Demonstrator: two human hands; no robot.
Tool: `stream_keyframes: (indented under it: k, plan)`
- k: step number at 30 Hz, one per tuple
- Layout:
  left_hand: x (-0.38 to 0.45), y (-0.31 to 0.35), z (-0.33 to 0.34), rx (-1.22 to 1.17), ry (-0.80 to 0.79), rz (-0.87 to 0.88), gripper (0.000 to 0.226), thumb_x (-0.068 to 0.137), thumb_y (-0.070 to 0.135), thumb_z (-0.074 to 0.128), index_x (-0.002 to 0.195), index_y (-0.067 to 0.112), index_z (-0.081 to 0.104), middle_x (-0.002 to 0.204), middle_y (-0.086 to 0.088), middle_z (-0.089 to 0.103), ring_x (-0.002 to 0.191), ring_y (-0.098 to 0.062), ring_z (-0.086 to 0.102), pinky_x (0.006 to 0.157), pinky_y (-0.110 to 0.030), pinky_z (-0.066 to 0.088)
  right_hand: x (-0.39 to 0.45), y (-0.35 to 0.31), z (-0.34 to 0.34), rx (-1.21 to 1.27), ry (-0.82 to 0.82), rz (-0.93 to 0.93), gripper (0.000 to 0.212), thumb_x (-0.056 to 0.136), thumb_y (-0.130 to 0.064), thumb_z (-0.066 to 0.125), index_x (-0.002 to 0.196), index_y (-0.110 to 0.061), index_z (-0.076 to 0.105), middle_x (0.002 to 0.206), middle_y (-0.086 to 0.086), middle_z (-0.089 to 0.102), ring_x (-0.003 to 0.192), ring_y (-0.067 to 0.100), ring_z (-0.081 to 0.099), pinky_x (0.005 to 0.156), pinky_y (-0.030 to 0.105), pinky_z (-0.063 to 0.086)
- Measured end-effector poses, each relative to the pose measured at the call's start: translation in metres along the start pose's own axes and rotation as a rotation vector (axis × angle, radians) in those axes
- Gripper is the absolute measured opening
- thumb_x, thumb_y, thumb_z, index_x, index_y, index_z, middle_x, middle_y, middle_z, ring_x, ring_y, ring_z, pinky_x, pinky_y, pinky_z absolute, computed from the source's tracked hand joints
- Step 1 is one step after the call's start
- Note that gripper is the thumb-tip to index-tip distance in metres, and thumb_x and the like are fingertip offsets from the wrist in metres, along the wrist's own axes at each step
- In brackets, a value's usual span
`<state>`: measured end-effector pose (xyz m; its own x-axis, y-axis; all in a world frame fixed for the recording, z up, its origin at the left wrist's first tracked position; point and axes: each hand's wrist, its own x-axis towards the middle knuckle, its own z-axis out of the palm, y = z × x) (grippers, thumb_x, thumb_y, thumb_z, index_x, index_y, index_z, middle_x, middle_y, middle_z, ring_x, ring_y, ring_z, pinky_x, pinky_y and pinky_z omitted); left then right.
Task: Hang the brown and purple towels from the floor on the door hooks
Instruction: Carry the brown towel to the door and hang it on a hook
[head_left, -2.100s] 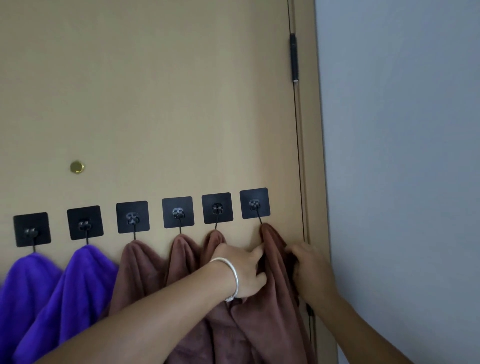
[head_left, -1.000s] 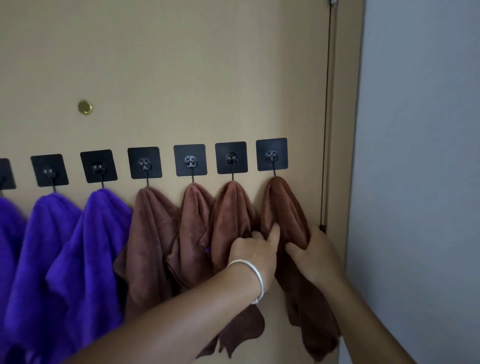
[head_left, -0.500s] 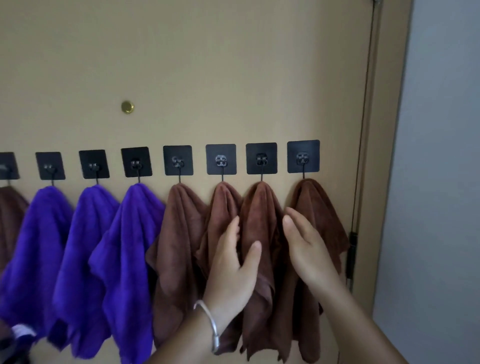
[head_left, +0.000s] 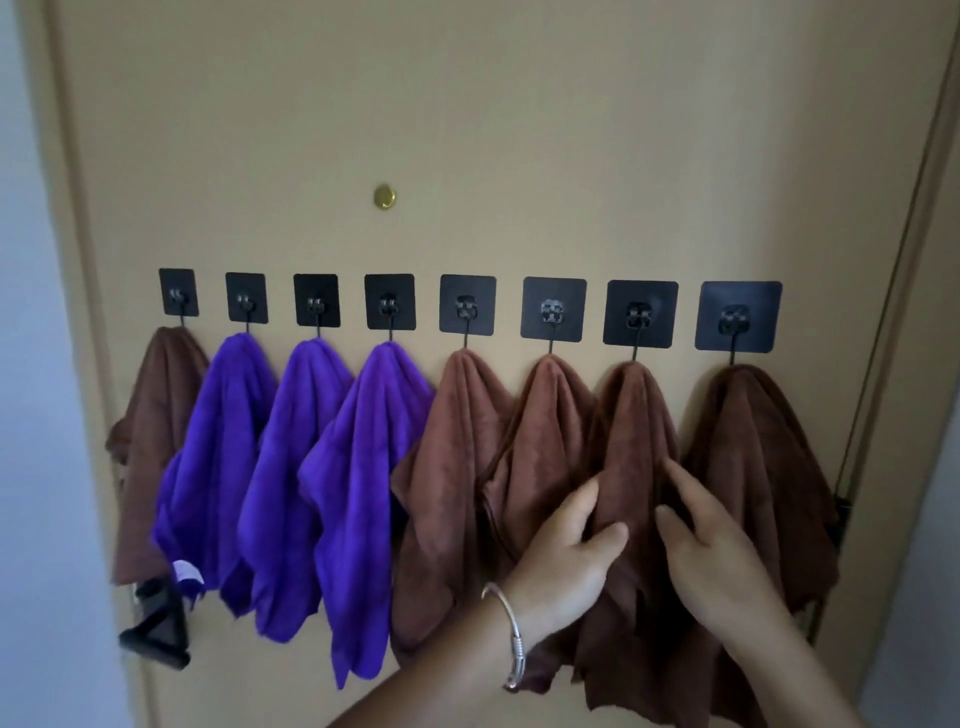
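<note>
On the tan door (head_left: 519, 130), eight black square adhesive hooks are seen in one level row, each carrying a towel; the leftmost hook (head_left: 178, 292) holds a brown towel (head_left: 150, 441), partly overlapped at its right edge by the first purple towel (head_left: 218, 457); two more purple towels (head_left: 291, 467) (head_left: 363, 467) are hung from the third and fourth hooks, their folds overlapping; four brown towels follow on the remaining hooks, the fifth-hook towel (head_left: 447, 467), the sixth-hook towel (head_left: 540, 441), the seventh-hook towel (head_left: 636, 441) and the rightmost towel (head_left: 763, 467), all bunched at the hook and hanging in loose folds; no towel is seen on the floor, which lies outside the view. The left hand (head_left: 566, 551), a silver bangle (head_left: 511, 634) on its wrist, is held against the seventh-hook towel with fingers lightly curled, a fold of cloth being pinched between thumb and fingers; the right hand (head_left: 711, 551) is laid on the same towel's right edge, fingers extended and loosely together, thumb raised toward the cloth; a firm grip cannot be confirmed there. A small brass peephole (head_left: 384, 197) is noted above the row; a black door handle (head_left: 156, 629) is seen low at the left, just under a white label (head_left: 186, 571) on the first purple towel; a dark hinge (head_left: 842, 514) is partly visible at the door's right edge beside the grey wall (head_left: 924, 571).
</note>
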<state>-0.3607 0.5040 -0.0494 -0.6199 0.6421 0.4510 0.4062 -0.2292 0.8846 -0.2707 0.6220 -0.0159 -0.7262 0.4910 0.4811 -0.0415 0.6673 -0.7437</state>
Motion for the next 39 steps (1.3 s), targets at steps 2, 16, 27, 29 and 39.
stream_keyframes:
  k: [2,16,27,29,39]
  plan:
    - [-0.015,0.002,-0.012,0.192,0.046,0.091,0.051,0.084,0.031,0.057,0.131,0.048,0.048,0.137,0.021,0.05,0.126,-0.004,0.049,0.105,-0.031,0.042,-0.006,-0.003,0.003,-0.033,0.099,-0.103,0.051,0.094,-0.002,0.05,0.143,-0.016,0.044,0.144,-0.002,0.045,0.132,0.007,0.038,0.11,0.022,0.026]
    - [0.009,0.02,-0.086,1.007,-0.059,-0.061,0.067,0.092,0.02,0.046,0.151,0.01,0.016,0.154,-0.008,0.028,0.139,-0.024,0.03,0.114,-0.031,0.026,-0.011,-0.047,0.068,-0.769,0.085,-0.395,0.041,0.079,0.001,0.064,0.119,-0.001,0.065,0.127,0.017,0.061,0.128,0.036,0.049,0.109,0.05,0.036]
    - [-0.049,0.035,-0.162,0.712,-0.21,0.246,0.05,0.089,0.017,0.048,0.139,0.02,0.046,0.138,0.002,0.052,0.122,-0.012,0.05,0.105,-0.023,0.037,-0.038,-0.068,0.104,-0.997,0.312,-0.259,0.037,0.072,0.001,0.061,0.108,0.002,0.069,0.118,0.022,0.064,0.12,0.044,0.053,0.099,0.058,0.042]
    - [-0.07,0.036,-0.197,0.717,-0.071,0.409,0.037,0.086,0.017,0.049,0.12,0.025,0.061,0.115,0.01,0.062,0.103,-0.009,0.06,0.09,-0.025,0.048,-0.044,-0.084,0.125,-0.925,0.347,-0.327,0.038,0.074,0.003,0.066,0.111,0.0,0.068,0.118,0.021,0.063,0.12,0.043,0.052,0.101,0.056,0.042]
    - [-0.115,-0.023,-0.389,1.049,0.612,0.169,0.063,0.083,0.039,0.062,0.141,0.024,0.041,0.145,-0.001,0.038,0.135,-0.022,0.036,0.109,-0.047,0.034,-0.048,-0.122,0.249,-0.68,0.125,-0.371,0.073,0.073,-0.028,0.079,0.139,-0.016,0.049,0.144,0.012,0.044,0.133,0.03,0.041,0.106,0.044,0.04]
